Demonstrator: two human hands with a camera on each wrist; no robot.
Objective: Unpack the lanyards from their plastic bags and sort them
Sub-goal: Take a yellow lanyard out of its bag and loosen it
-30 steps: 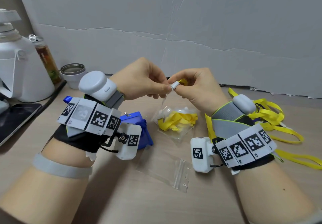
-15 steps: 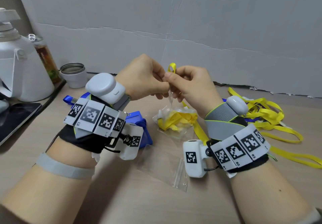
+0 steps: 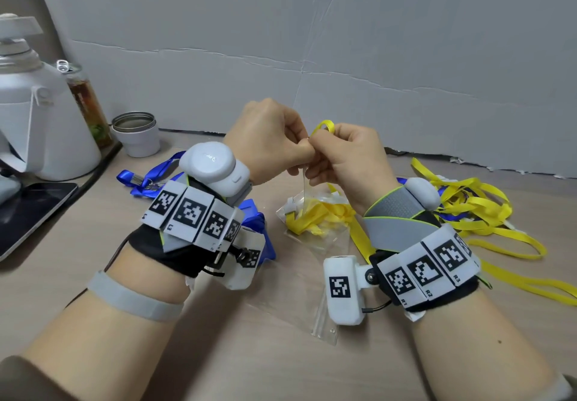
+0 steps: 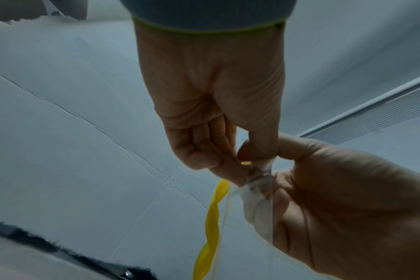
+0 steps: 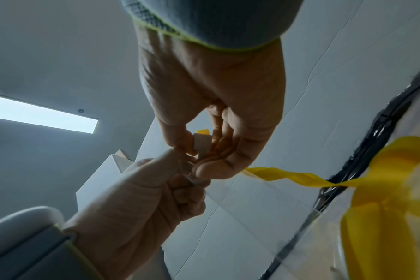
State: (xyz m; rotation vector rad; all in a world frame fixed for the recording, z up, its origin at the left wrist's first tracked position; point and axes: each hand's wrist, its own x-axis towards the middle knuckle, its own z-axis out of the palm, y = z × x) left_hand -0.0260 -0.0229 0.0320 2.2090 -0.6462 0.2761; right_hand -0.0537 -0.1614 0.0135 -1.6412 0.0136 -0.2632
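Note:
Above the wooden table, my left hand [image 3: 300, 150] and right hand [image 3: 319, 154] meet fingertip to fingertip. The left hand [image 5: 173, 161] pinches the mouth of a clear plastic bag [image 3: 304, 186] that hangs down to the table. Still inside its lower part is a bunched yellow lanyard [image 3: 321, 218]. My right hand [image 5: 199, 151] pinches the lanyard's end at its white clip [image 5: 201, 142], and a yellow loop [image 3: 325, 125] sticks up above the fingers. In the left wrist view the twisted yellow strap [image 4: 212, 217] drops from the pinch beside the bag film [image 4: 261, 191].
Loose yellow lanyards [image 3: 477, 210] lie at the right and blue lanyards [image 3: 146, 179] behind my left wrist. An empty clear bag [image 3: 324, 322] lies near the front. A white kettle [image 3: 40, 119], a bottle [image 3: 87, 100], a metal-rimmed cup [image 3: 137, 135] and a tablet [image 3: 28, 210] stand at the left.
Both hands have risen slightly. The yellow loop now stands above the fingers where only the white clip showed, and the strap has come further out of the bag.

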